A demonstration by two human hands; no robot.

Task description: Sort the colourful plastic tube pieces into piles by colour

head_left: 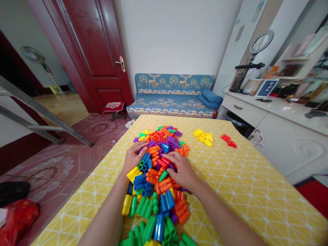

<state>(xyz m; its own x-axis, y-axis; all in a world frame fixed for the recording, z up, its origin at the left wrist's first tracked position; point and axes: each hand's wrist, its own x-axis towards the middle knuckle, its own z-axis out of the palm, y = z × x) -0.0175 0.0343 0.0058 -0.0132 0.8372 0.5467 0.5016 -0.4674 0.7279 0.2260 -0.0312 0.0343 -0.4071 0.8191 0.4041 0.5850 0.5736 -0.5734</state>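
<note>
A long heap of bullet-shaped plastic toy pieces (153, 179) in red, orange, yellow, green, blue and purple runs along the table toward me, many joined in small rows. My left hand (134, 156) lies on the heap's left side, fingers stretched out and thumb apart, close to blue and purple pieces. On the right side, my right hand (182, 170) rests over the heap with its fingers and thumb apart. Red pieces (163, 161) lie at its fingertips, and a green piece (163, 175) is by its thumb. Its palm hides some pieces.
Apart from the heap lie a yellow group (204, 137) and a smaller red group (229, 140) on the patterned yellow tablecloth (246, 181). Beyond the table stands a blue sofa (169, 99). A white cabinet (279, 136) is at right, a metal ladder (43, 119) at left.
</note>
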